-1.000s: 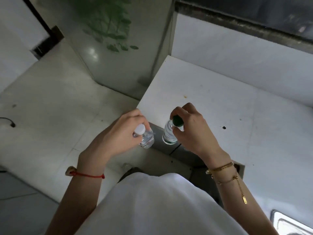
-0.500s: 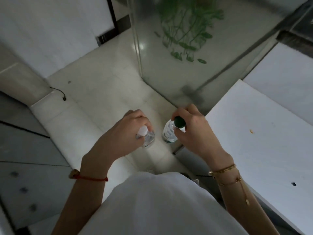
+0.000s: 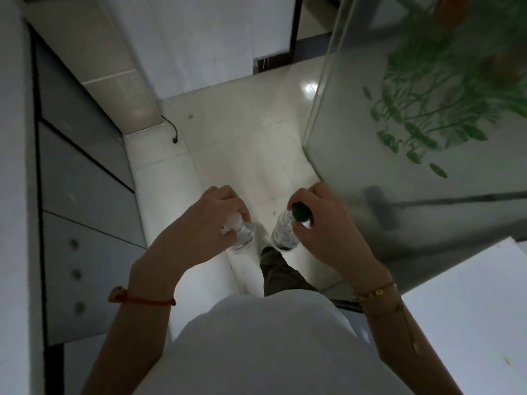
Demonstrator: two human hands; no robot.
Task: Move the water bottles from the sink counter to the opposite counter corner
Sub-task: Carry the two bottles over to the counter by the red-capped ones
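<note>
Pale floor tiles (image 3: 239,149) fill the middle of the view, forming an open lane that runs forward between two boundaries. Along the left side stands a grey cabinet front (image 3: 85,195) with drawer seams and small round knobs, topped by a light counter edge (image 3: 14,166) at the far left. On the right, a frosted glass panel (image 3: 413,166) printed with green leaves closes the lane, its metal corner post reaching the floor just ahead of the hands. A white counter (image 3: 467,323) shows at the lower right, its near corner pointing toward the person's body. A black cord (image 3: 171,129) trails on the floor by the base of the far wall.

Both bottles hang in the air over the floor, clear of every surface, side by side and near each other without touching. The left hand (image 3: 205,226) has its fingers curled closed around the neck of a white-capped bottle (image 3: 242,235). The right hand (image 3: 328,223) pinches the neck of a green-capped bottle (image 3: 285,232), fingers wrapped just under the cap. A dark trouser leg and pale shoe (image 3: 265,240) show below the bottles.
</note>
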